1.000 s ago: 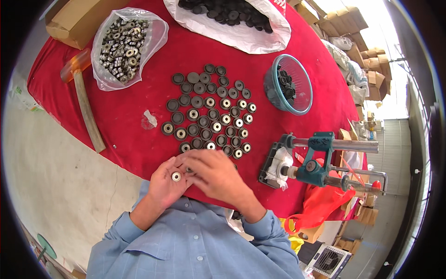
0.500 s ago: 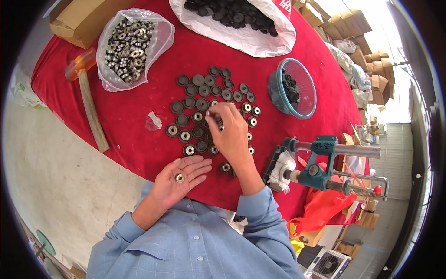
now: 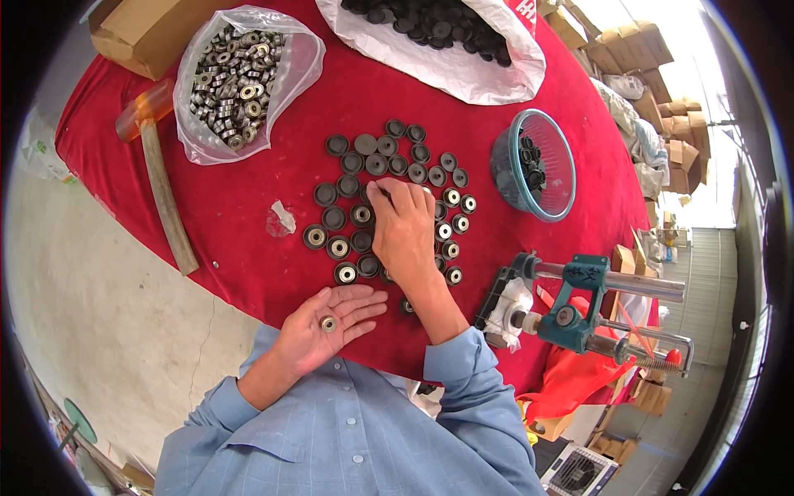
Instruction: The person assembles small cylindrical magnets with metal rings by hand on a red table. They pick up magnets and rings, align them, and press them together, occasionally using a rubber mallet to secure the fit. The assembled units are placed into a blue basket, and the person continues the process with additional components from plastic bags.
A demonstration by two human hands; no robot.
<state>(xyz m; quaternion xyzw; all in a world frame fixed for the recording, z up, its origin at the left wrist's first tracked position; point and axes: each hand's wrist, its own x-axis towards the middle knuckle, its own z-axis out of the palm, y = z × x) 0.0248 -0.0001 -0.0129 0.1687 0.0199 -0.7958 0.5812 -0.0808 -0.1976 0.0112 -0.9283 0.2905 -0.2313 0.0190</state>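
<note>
My left hand (image 3: 310, 335) is palm up near the table's front edge, its fingers stretched out. A small metal ball bearing (image 3: 328, 323) lies loose on that palm. Over the middle of a cluster of round black caps (image 3: 365, 145), my right hand (image 3: 405, 236) points down with bent fingers closed together. Whatever its fingertips hold or touch is hidden behind the hand. Several caps on the near and right sides carry a shiny bearing (image 3: 314, 236) in their centres, while those farther back show only black.
A clear bag (image 3: 308, 70) of bearings and a mallet (image 3: 165, 198) lie left. A white sack (image 3: 463, 89) of black caps is at the back. Right of the cluster stand a blue-green basin (image 3: 564, 165) with black parts and a green hand press (image 3: 571, 306). A cardboard box (image 3: 136, 37) sits far left.
My right hand has moved slightly farther and to the left over the caps, covering a bearing seen before. My left hand keeps its bearing on the palm. The whole view has shifted a little.
</note>
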